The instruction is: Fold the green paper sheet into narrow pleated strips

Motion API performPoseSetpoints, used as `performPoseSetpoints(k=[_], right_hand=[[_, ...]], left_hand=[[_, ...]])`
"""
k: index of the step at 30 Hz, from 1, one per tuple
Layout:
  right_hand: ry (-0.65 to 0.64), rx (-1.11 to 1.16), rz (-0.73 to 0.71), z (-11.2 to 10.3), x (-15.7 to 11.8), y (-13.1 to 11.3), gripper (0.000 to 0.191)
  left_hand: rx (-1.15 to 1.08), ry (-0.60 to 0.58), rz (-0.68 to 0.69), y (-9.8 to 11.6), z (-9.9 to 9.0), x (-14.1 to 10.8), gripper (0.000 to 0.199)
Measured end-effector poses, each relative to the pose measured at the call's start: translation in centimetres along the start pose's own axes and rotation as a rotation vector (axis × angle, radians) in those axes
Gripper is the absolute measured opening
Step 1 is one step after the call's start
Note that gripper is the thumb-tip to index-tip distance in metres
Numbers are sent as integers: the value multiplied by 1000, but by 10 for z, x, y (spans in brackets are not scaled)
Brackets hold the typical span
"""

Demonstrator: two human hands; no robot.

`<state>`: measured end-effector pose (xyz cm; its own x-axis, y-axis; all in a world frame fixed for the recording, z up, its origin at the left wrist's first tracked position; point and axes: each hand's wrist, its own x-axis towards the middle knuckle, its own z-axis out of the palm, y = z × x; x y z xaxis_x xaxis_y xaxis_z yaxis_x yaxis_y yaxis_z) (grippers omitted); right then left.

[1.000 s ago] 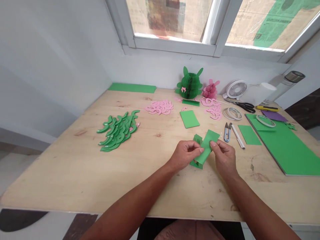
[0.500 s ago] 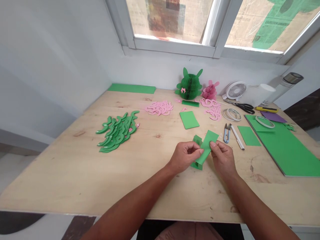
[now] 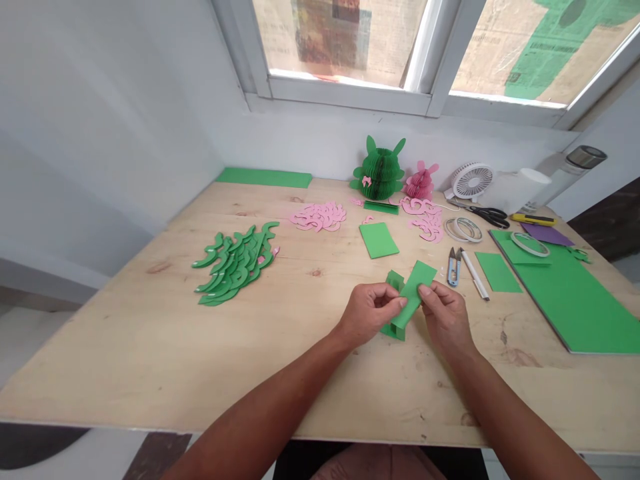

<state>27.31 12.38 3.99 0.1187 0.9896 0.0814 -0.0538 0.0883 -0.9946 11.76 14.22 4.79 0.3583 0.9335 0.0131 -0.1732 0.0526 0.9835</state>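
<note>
A folded green paper strip (image 3: 414, 287) is pinched between my two hands, tilted up to the right. My left hand (image 3: 369, 312) grips its left edge with thumb and fingers. On its right edge is the closed grip of my right hand (image 3: 445, 313). Behind and below the strip, another green folded paper piece (image 3: 395, 280) shows in part; whether it is joined to the strip cannot be seen. Beyond my hands lies a green paper rectangle (image 3: 379, 240). Small blue snips (image 3: 454, 268) and a white pen (image 3: 475, 275) lie right of the strip.
Green curved cutouts (image 3: 235, 263) are heaped at left, pink cutouts (image 3: 320, 217) behind them. Green (image 3: 381, 173) and pink paper figures (image 3: 420, 181), a fan (image 3: 471, 180), black scissors (image 3: 487, 213) and tape rolls (image 3: 464, 229) stand or lie at the back. Green sheets (image 3: 575, 300) lie right.
</note>
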Motion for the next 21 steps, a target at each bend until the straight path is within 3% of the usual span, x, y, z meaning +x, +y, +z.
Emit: performPoseSetpoints(k=[21], right_hand=[[-6, 13, -1, -1, 2, 4, 23]], left_hand=[[-17, 17, -20, -1, -1, 1, 22]])
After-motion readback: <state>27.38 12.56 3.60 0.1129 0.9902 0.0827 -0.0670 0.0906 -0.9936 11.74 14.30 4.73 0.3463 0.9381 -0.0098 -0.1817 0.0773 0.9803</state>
